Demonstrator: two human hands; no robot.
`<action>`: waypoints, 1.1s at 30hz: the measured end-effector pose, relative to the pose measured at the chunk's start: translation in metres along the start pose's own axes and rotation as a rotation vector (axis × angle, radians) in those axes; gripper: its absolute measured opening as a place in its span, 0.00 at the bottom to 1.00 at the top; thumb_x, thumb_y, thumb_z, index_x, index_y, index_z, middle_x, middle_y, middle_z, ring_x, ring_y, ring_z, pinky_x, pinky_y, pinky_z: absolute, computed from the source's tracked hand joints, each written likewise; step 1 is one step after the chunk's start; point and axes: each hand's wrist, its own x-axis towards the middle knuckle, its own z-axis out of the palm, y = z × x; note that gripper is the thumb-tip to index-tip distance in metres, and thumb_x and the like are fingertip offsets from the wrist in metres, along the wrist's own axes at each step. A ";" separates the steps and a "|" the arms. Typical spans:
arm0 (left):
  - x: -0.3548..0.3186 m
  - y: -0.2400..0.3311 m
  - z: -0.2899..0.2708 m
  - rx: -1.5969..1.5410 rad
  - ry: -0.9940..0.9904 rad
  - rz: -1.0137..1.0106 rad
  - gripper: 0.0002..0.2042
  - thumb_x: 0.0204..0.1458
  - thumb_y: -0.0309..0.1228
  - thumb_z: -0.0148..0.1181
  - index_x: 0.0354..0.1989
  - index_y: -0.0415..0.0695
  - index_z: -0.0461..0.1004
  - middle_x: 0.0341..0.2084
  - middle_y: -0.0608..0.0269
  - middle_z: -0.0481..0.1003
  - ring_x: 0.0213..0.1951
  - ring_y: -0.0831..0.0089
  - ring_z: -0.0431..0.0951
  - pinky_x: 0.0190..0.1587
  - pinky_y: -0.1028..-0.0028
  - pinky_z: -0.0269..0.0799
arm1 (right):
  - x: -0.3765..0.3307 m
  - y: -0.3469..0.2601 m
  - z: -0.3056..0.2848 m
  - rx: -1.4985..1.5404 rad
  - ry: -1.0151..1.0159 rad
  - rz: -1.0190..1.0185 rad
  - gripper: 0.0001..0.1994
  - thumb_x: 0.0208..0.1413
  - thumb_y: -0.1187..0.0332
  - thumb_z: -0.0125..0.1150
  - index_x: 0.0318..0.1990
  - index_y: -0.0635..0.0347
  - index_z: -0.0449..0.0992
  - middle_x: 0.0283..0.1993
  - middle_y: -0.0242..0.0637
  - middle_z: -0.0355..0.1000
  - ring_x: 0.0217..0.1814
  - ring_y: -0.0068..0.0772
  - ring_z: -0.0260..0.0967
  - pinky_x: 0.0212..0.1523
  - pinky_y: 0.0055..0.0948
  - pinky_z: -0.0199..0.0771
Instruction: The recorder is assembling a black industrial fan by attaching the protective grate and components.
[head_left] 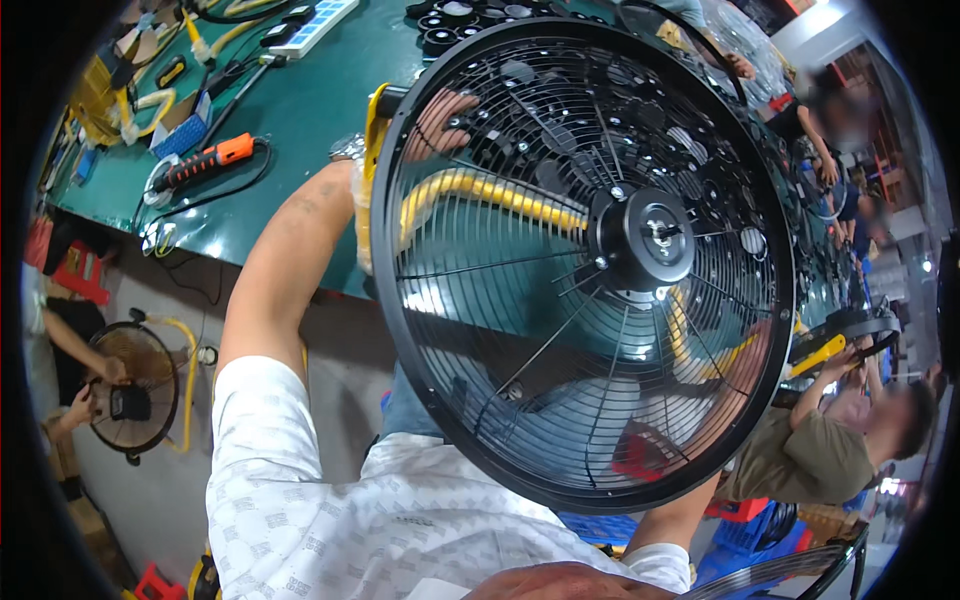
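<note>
Head view: left hand (440, 120) fingers curl around the far rim of the black fan guard (585, 265), seen through its wires. Right hand is hidden behind the guard's lower edge; its grip cannot be told. Beyond the guard lies the green workbench (310, 110).

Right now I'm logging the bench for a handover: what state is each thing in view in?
Black fan grille: lifted off the bench, tilted, held up close to the camera.
Left hand: behind the grille at its upper left rim, gripping it.
Right hand: hidden behind the grille's lower right rim.
Orange-handled power tool: lying on the green bench, cord attached.
White power strip: lying flat on the bench.
</note>
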 end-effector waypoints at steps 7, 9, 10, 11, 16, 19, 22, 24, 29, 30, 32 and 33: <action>0.011 -0.003 0.040 0.274 -0.044 -0.057 0.18 0.51 0.32 0.64 0.51 0.50 0.71 0.44 0.61 0.72 0.48 0.63 0.75 0.49 0.63 0.73 | -0.004 -0.001 0.000 -0.031 0.009 -0.019 0.12 0.55 0.74 0.60 0.47 0.66 0.76 0.32 0.40 0.74 0.28 0.35 0.71 0.30 0.30 0.69; 0.010 -0.008 0.038 0.143 -0.019 -0.069 0.16 0.53 0.32 0.62 0.50 0.46 0.72 0.45 0.59 0.74 0.45 0.62 0.77 0.48 0.63 0.74 | -0.005 -0.003 -0.001 -0.050 0.018 -0.016 0.12 0.54 0.74 0.60 0.47 0.66 0.76 0.32 0.40 0.74 0.28 0.36 0.72 0.30 0.31 0.69; 0.009 -0.012 0.035 0.062 -0.011 -0.119 0.16 0.53 0.32 0.62 0.50 0.45 0.72 0.45 0.58 0.75 0.44 0.61 0.77 0.47 0.63 0.74 | -0.006 -0.004 -0.001 -0.053 0.023 -0.018 0.12 0.54 0.75 0.61 0.47 0.66 0.76 0.32 0.40 0.74 0.28 0.36 0.72 0.30 0.31 0.69; 0.007 -0.016 0.032 -0.054 0.014 -0.170 0.16 0.54 0.33 0.62 0.50 0.44 0.72 0.45 0.57 0.75 0.44 0.60 0.78 0.47 0.63 0.74 | -0.005 -0.005 0.000 -0.054 0.018 -0.023 0.12 0.54 0.75 0.61 0.47 0.66 0.76 0.32 0.41 0.75 0.28 0.37 0.72 0.30 0.31 0.69; 0.002 -0.048 -0.043 -0.165 0.202 -0.246 0.19 0.54 0.35 0.62 0.55 0.48 0.73 0.47 0.60 0.76 0.47 0.65 0.77 0.50 0.65 0.73 | -0.003 -0.018 0.007 -0.095 0.029 -0.053 0.13 0.53 0.75 0.61 0.47 0.65 0.77 0.33 0.42 0.75 0.28 0.38 0.72 0.30 0.32 0.70; 0.012 -0.055 -0.131 0.288 0.291 -0.066 0.21 0.51 0.26 0.63 0.56 0.55 0.74 0.47 0.62 0.77 0.49 0.67 0.76 0.53 0.64 0.71 | 0.000 -0.027 0.012 -0.085 0.045 -0.080 0.13 0.53 0.75 0.61 0.46 0.65 0.77 0.33 0.42 0.75 0.28 0.39 0.73 0.30 0.33 0.70; 0.037 -0.008 -0.192 -1.183 0.525 -0.311 0.15 0.61 0.27 0.57 0.57 0.46 0.72 0.48 0.69 0.76 0.49 0.77 0.75 0.50 0.77 0.72 | 0.000 -0.035 0.011 -0.015 0.057 -0.129 0.13 0.48 0.77 0.62 0.44 0.63 0.77 0.33 0.48 0.75 0.31 0.51 0.74 0.32 0.38 0.72; 0.062 0.051 -0.214 -1.102 0.490 -0.220 0.15 0.63 0.28 0.56 0.57 0.43 0.71 0.48 0.70 0.76 0.50 0.81 0.75 0.49 0.81 0.70 | 0.001 -0.040 0.009 0.037 0.010 -0.097 0.13 0.50 0.77 0.62 0.45 0.63 0.77 0.32 0.44 0.75 0.29 0.46 0.73 0.32 0.35 0.72; 0.113 0.226 -0.213 -0.627 0.082 0.140 0.21 0.57 0.35 0.64 0.58 0.44 0.72 0.43 0.64 0.78 0.44 0.83 0.75 0.48 0.83 0.68 | -0.001 -0.055 0.002 0.838 -0.086 0.299 0.24 0.57 0.76 0.59 0.62 0.62 0.66 0.50 0.37 0.72 0.48 0.22 0.69 0.44 0.22 0.71; 0.122 0.256 -0.208 -0.663 -0.039 0.171 0.21 0.57 0.36 0.65 0.57 0.43 0.73 0.42 0.65 0.79 0.42 0.83 0.75 0.47 0.82 0.69 | -0.002 -0.060 -0.009 0.766 -0.058 0.247 0.26 0.57 0.75 0.60 0.64 0.62 0.64 0.54 0.37 0.70 0.52 0.24 0.68 0.49 0.23 0.70; 0.136 0.309 -0.194 -0.743 -0.229 0.292 0.21 0.56 0.37 0.66 0.55 0.41 0.73 0.40 0.66 0.79 0.40 0.84 0.75 0.45 0.81 0.69 | -0.003 -0.074 -0.036 0.484 0.051 0.325 0.27 0.58 0.75 0.59 0.66 0.61 0.62 0.60 0.39 0.68 0.57 0.29 0.66 0.56 0.28 0.68; 0.139 0.331 -0.185 -0.792 -0.313 0.358 0.20 0.56 0.36 0.66 0.53 0.40 0.73 0.39 0.66 0.79 0.40 0.84 0.75 0.44 0.81 0.70 | 0.002 -0.083 -0.047 0.456 0.162 0.331 0.27 0.59 0.76 0.57 0.66 0.62 0.62 0.60 0.39 0.68 0.57 0.29 0.67 0.57 0.28 0.68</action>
